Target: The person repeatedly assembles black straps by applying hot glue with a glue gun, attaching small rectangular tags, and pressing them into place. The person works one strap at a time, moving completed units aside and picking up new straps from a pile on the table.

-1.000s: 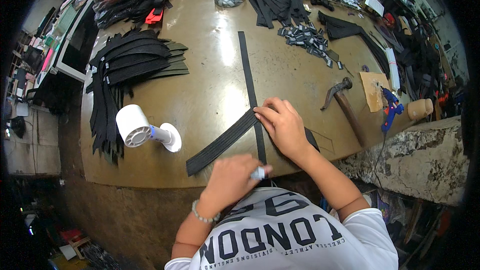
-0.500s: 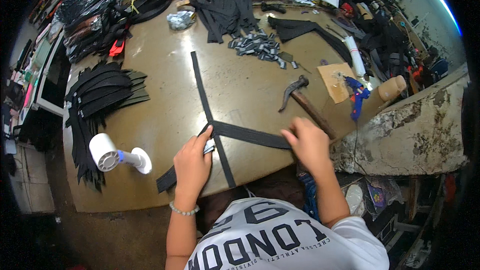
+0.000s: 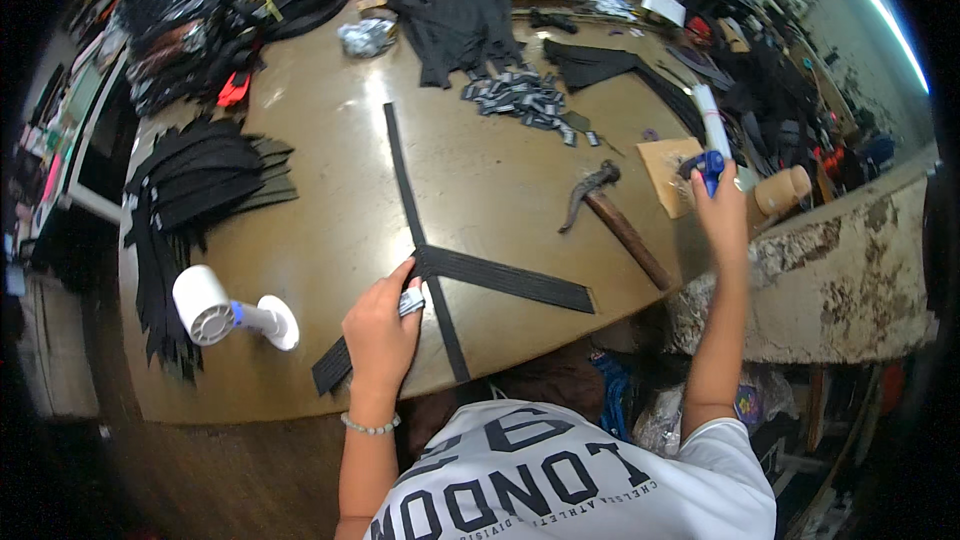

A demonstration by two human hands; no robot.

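A wide black strap (image 3: 510, 278) lies bent on the table, crossing a long narrow black strap (image 3: 402, 175). My left hand (image 3: 380, 325) grips the wide strap at the crossing, its fingertips pressed together there. A small grey-and-white label (image 3: 411, 301) sticks out beside its thumb. Over at the right, my right hand (image 3: 722, 215) is closed around a blue hot glue gun (image 3: 711, 168). The gun's nozzle end is above a tan piece of card (image 3: 660, 170). Part of the gun is hidden by my fingers.
A claw hammer (image 3: 625, 230) lies between my hands. At left stand a small white fan (image 3: 205, 308) and a pile of black strips (image 3: 205, 180). Farther back are several grey labels (image 3: 520, 98) and black straps (image 3: 455, 20). A brown cone (image 3: 782, 190) lies at the right edge.
My right hand has let go of the wide strap's right end and moved right and away, taking hold of the glue gun. My left hand stays at the crossing.
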